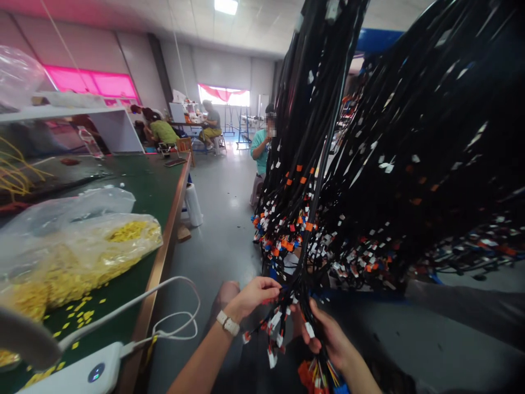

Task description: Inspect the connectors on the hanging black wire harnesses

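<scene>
A big bundle of black cable harnesses hangs in front of me, with white, orange and blue tags and plugs at the lower ends. My left hand, wearing a white watch, pinches a few cable ends near the bottom of the bundle. My right hand is closed around a thin group of black cables, with coloured wires and connectors below it.
A green workbench on the left carries plastic bags of yellow parts, loose yellow bits, a white power bank and its white cable. Other people sit at work far down the aisle. A white roll stands on the floor.
</scene>
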A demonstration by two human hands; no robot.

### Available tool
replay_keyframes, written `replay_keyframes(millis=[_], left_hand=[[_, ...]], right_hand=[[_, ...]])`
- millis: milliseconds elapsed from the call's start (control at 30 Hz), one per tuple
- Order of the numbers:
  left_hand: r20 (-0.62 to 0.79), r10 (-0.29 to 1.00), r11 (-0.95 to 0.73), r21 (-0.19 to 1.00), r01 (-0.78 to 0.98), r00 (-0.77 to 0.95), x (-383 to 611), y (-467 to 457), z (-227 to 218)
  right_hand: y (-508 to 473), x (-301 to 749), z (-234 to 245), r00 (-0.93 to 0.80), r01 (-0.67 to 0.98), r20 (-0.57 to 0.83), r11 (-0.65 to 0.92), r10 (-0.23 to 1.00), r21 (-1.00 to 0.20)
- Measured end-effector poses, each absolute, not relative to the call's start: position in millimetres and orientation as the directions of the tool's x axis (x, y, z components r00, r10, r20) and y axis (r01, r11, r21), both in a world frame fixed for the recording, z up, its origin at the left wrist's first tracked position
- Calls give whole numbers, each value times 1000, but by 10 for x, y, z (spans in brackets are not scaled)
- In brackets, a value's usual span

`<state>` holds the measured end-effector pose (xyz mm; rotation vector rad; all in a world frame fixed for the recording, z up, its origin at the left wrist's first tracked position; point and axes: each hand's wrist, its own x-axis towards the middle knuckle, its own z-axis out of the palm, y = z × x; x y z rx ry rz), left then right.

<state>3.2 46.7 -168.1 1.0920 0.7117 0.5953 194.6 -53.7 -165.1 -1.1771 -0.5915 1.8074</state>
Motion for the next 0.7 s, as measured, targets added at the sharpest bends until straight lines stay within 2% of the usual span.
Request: replay_keyframes(millis=[100,200,333,700], left_hand=[[-241,711,429,893,-136,660,-3,451,-1578],[-244,674,550,796,-252,698,-9,408,-1491],[-234,618,634,713,-300,751,4,364,-1457],[-217,558,686,665,-297,801,79,282,-1466]], right_hand=[[-535,1981,-1737,-151,-433,-473,-488,868,-758],[-539,1980,-1798,-114,-477,-477,-469,872,-743],[-547,1950,-1797,-70,-483,-474,-445,878,-754],[-514,1898,-1692,-1,-530,-518,-439,856,-725]])
